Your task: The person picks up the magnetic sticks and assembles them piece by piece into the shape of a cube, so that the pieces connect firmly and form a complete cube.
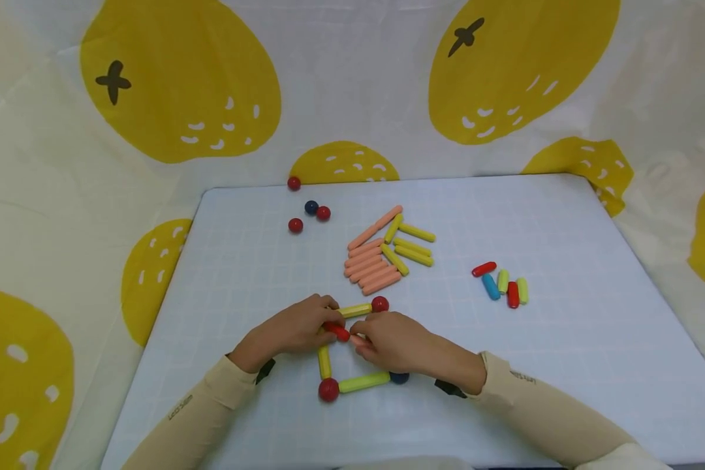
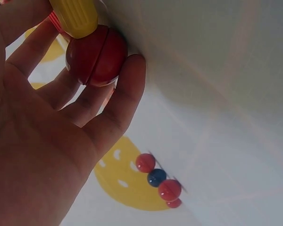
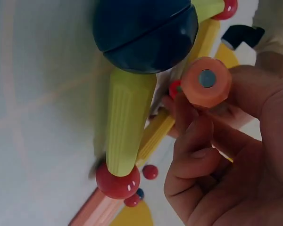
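Observation:
My left hand (image 1: 302,326) pinches a short red magnetic rod (image 1: 341,333) above a frame of rods and balls. In the left wrist view its fingers also touch a red ball (image 2: 97,55), joined to a yellow rod (image 2: 76,18). My right hand (image 1: 396,341) pinches a pink magnetic rod (image 1: 360,341), whose end near the wrist shows a grey disc. Its other end is close to the red rod; contact cannot be told. The frame shows red balls (image 1: 329,390), a dark blue ball (image 3: 146,33), yellow rods (image 1: 325,362) and light green rods (image 1: 364,382). Both hands partly cover it.
Beyond the hands lie several pink rods (image 1: 364,261) and several yellow rods (image 1: 414,250). Loose red balls (image 1: 296,225) and a dark blue ball (image 1: 311,207) sit at the back left. Short red, blue and green rods (image 1: 513,295) lie to the right on the table (image 1: 564,365).

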Available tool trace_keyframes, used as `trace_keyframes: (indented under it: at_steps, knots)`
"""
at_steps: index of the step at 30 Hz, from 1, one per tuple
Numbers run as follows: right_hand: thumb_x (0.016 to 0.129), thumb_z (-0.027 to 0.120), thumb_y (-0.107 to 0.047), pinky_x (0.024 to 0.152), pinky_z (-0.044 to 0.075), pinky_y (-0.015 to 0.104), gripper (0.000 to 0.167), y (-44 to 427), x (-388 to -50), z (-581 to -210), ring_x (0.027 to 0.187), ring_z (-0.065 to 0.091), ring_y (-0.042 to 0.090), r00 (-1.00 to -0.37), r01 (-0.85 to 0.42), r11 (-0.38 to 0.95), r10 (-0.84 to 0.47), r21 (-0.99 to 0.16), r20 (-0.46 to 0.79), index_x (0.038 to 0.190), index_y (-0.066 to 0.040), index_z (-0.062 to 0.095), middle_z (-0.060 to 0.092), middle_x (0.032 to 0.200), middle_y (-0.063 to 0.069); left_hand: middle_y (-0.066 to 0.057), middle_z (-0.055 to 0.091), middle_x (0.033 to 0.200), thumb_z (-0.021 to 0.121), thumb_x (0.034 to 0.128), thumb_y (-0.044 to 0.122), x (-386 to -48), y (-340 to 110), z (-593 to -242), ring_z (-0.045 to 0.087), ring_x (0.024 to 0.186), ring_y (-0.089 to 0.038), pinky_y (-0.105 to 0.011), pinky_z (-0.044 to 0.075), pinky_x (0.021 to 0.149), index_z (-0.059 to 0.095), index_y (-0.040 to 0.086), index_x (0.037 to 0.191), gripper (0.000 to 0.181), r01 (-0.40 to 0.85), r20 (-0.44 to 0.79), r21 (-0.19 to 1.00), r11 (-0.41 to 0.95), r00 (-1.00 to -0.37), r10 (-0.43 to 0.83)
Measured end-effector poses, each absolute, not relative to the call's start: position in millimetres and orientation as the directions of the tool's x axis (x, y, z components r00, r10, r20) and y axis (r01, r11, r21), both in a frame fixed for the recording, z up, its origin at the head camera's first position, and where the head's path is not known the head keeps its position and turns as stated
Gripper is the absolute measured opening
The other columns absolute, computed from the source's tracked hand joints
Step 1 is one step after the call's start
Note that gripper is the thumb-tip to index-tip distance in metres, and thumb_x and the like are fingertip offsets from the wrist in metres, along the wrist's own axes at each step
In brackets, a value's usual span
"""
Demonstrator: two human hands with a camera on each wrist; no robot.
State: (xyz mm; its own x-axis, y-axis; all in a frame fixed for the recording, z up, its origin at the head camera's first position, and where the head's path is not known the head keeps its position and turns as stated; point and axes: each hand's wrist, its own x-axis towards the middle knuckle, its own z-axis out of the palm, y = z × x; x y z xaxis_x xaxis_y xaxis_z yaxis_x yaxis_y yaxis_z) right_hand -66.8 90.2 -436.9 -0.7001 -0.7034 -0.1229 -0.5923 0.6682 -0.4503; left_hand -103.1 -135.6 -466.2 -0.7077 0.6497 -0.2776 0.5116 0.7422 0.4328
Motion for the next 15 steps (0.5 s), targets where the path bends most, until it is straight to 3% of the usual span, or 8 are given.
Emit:
trace_keyframes:
  at_steps: [2,6,15]
  knots:
    - [0.098,0.068,-0.021,0.059,0.042,0.019,0.012,88.0,-67.1,-438.1,0.063,0.048,0.008,-0.7,-0.595,0.674,-0.702,-0.438,-0.129,0.093,-0.01,0.071,0.055,0.068,-0.004,-0.004,0.064,0.127,0.073,0.0949,0.025,-103.4,-135.8,-465.4,0.057,0.112,-0.019,-0.037,0.053,0.096,0.076,0.02,0.117,0.023,0.514,-0.274,0.434,0.74,-0.708,0.651]
    - [0.098,0.066,-0.02,0.053,0.033,0.018,0.026,83.3,-68.8,-444.7,0.055,0.041,0.007,-0.698,-0.602,0.68,-0.702,-0.418,-0.138,0.074,-0.014,0.059,0.039,0.058,-0.006,-0.003,0.064,0.127,0.073,0.0947,0.024,-103.5,-136.7,-463.7,0.056,0.112,-0.019,-0.036,0.053,0.096,0.076,0.019,0.117,0.023,0.513,-0.272,0.436,0.739,-0.708,0.652]
    - [0.1,0.064,-0.023,0.05,0.026,0.018,0.034,75.4,-69.4,-456.0,0.05,0.036,0.008,-0.71,-0.598,0.683,-0.694,-0.421,-0.119,0.069,-0.014,0.054,0.033,0.057,-0.007,-0.004,0.064,0.128,0.073,0.0949,0.023,-102.6,-135.9,-464.0,0.057,0.113,-0.021,-0.038,0.053,0.097,0.076,0.02,0.118,0.024,0.499,-0.279,0.45,0.741,-0.709,0.647]
